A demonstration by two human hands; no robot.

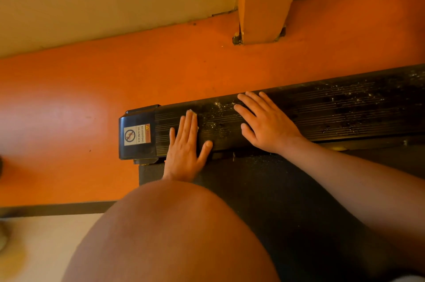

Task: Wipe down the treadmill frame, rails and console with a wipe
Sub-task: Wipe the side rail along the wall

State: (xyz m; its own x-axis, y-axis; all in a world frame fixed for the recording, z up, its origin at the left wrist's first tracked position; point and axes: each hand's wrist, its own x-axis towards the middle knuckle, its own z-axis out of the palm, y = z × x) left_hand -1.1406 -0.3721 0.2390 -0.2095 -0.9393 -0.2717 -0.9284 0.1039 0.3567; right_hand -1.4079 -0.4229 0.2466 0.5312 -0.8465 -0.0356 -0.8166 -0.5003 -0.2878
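With left hand [186,143], presses flat, fingers straight, on rail [322,118] just beside end cap [138,134]; seems to pin a pale wipe [192,112], only a sliver showing past the hand. With right hand [264,123], spread flat farther from cap, holds nothing; likely braces for balance. Leaves dust [358,95] well beyond cap, not yet wiped.

Side rail [322,111]: black ribbed plastic, dusty, matt. End cap [138,136]: glossy plastic, paper sticker [137,134]. Belt [264,189]: rough matt. Floor [69,107]: smooth orange, slight sheen.
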